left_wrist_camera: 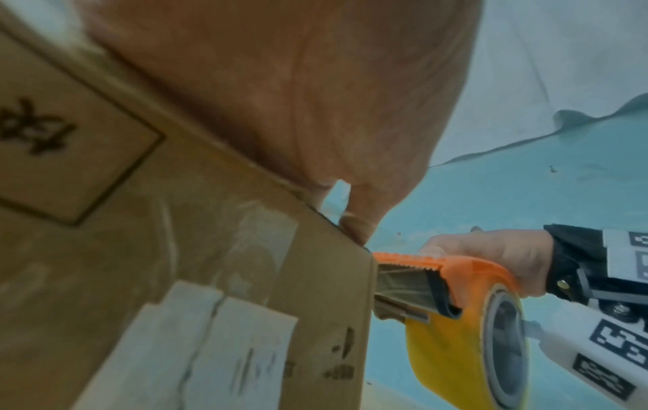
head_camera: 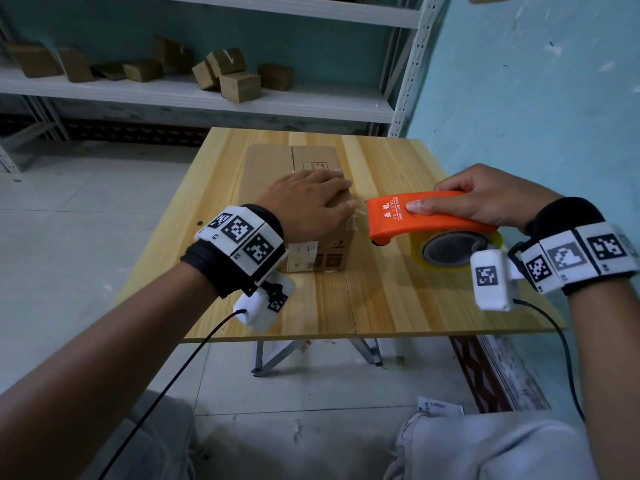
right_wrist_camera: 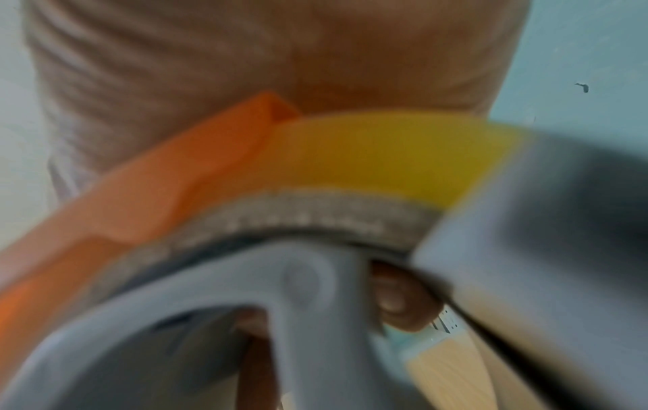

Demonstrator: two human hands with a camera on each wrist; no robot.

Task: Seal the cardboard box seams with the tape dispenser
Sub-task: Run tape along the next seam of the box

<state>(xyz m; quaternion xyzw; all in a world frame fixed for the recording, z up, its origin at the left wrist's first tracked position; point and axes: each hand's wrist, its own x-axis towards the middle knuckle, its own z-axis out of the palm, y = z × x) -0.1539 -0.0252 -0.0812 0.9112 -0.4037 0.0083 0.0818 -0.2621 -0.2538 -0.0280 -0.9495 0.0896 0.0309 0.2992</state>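
A closed cardboard box (head_camera: pixel 277 161) lies on the wooden table (head_camera: pixel 398 299). My left hand (head_camera: pixel 311 199) rests flat on its top near the right edge, fingers straight, pressing down. My right hand (head_camera: pixel 485 199) grips the orange tape dispenser (head_camera: pixel 415 220), thumb on its side, with the yellowish tape roll (head_camera: pixel 453 251) under the wrist. The dispenser's nose sits just right of the box's upper right edge. In the left wrist view the box (left_wrist_camera: pixel 175 249) fills the left side and the dispenser's toothed blade (left_wrist_camera: pixel 407 280) almost touches its corner. The right wrist view is a blurred close-up of the dispenser (right_wrist_camera: pixel 157 199) and roll (right_wrist_camera: pixel 385 155).
White labels (head_camera: pixel 304 251) are stuck to the box's near face. A metal shelf (head_camera: pixel 207 95) with several small cardboard boxes stands behind the table. A blue wall (head_camera: pixel 536 98) runs close along the table's right side. Cables hang from both wrist cameras.
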